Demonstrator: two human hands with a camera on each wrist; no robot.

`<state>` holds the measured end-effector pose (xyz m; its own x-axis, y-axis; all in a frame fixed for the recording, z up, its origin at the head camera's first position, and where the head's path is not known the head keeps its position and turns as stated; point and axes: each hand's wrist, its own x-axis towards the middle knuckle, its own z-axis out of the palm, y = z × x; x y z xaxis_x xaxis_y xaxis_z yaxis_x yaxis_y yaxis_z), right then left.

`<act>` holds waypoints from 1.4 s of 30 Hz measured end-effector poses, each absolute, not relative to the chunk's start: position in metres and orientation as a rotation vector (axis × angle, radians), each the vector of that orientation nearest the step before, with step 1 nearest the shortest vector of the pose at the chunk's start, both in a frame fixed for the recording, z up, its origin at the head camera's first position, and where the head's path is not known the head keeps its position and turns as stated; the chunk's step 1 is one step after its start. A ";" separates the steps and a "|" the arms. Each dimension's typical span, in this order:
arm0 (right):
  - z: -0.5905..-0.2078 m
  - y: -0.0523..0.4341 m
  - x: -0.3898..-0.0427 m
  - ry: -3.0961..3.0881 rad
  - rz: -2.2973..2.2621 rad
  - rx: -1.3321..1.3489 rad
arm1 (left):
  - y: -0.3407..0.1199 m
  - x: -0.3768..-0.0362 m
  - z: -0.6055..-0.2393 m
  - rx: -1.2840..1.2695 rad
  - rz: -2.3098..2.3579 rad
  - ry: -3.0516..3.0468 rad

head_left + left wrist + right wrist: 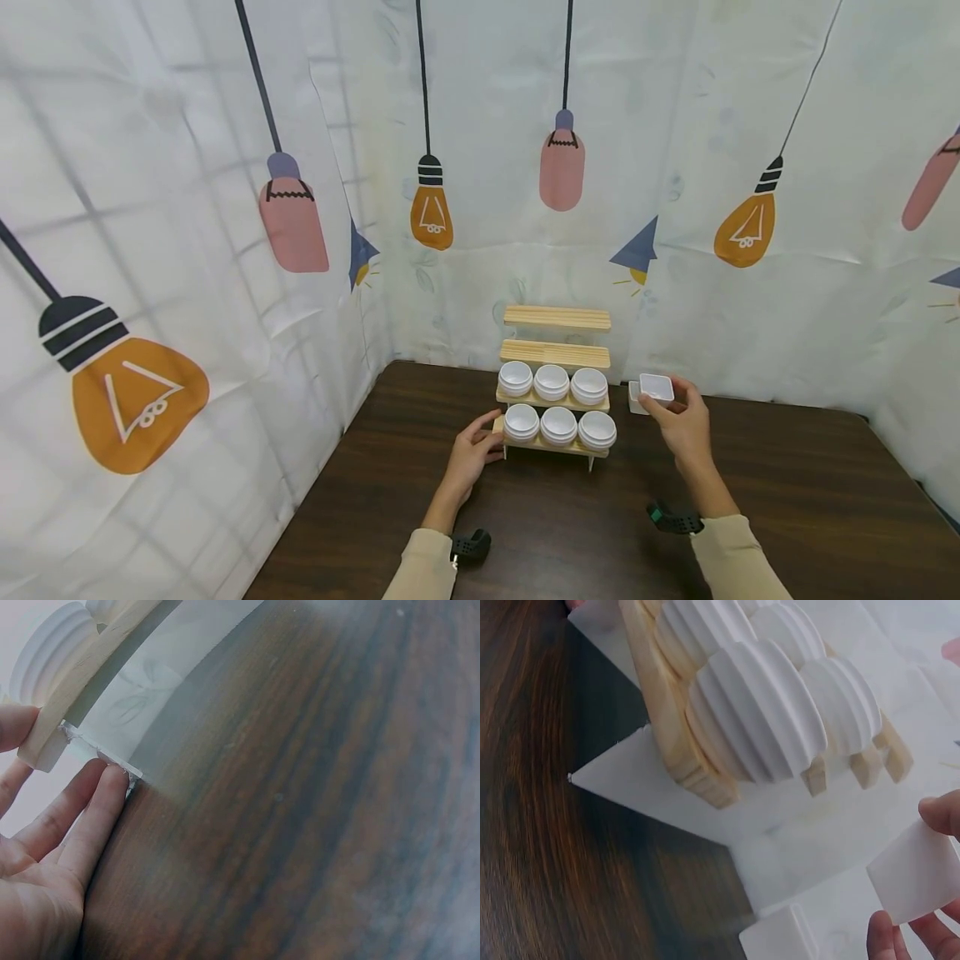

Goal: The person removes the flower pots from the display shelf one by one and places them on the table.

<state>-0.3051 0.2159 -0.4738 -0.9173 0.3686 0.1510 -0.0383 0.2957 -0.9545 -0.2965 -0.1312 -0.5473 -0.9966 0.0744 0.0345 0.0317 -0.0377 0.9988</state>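
Observation:
A tiered wooden display stand (555, 317) with clear supports carries white round bowls (552, 379) on its two lower steps. At the left end of the lowest step, my left hand (468, 454) holds the stand. In the left wrist view, one digit lies on the plank end (46, 746) and two fingertips touch the clear support (101, 750). To the right of the stand, my right hand (686, 421) pinches a small white square dish (657, 387) between thumb and fingers, tilted. Another white square dish (780, 935) sits on the table just beside and below it.
The dark wooden table (570, 533) meets a white curtain (480, 283) printed with lamps close behind the stand. The two upper wooden steps (555, 353) bear no bowls. Each wrist wears a black band (471, 546).

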 end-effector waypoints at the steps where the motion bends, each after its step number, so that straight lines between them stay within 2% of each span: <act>1: -0.474 0.217 -0.305 -2.227 1.657 -0.297 | -0.131 -0.296 -0.547 0.122 2.238 2.159; 25: -0.488 0.258 -0.293 -2.314 1.641 -0.392 | -0.132 -0.296 -0.547 0.131 2.228 2.157; 42: -0.496 0.271 -0.303 -2.338 1.655 -0.430 | -0.133 -0.295 -0.547 0.136 2.228 2.160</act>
